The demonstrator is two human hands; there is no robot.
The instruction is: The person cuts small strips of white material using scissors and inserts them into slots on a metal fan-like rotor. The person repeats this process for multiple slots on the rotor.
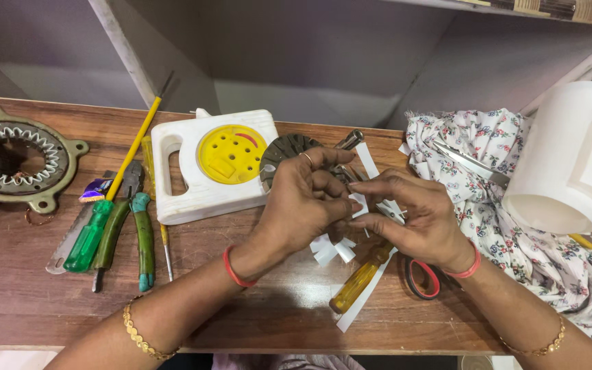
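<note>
Both hands' grips (304, 199) (416, 219) closed around slotted metal rotor (284, 152)

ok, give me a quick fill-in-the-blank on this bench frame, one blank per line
1. The left hand holds a round toothed metal ____.
2. The round dial on the white plastic block is ____ in colour.
3. Pliers with ____ handles lie left of the block.
4. The white paper roll rests on a ____-printed cloth, right of the right hand.

Missing words: disc; yellow; green; flower
</note>
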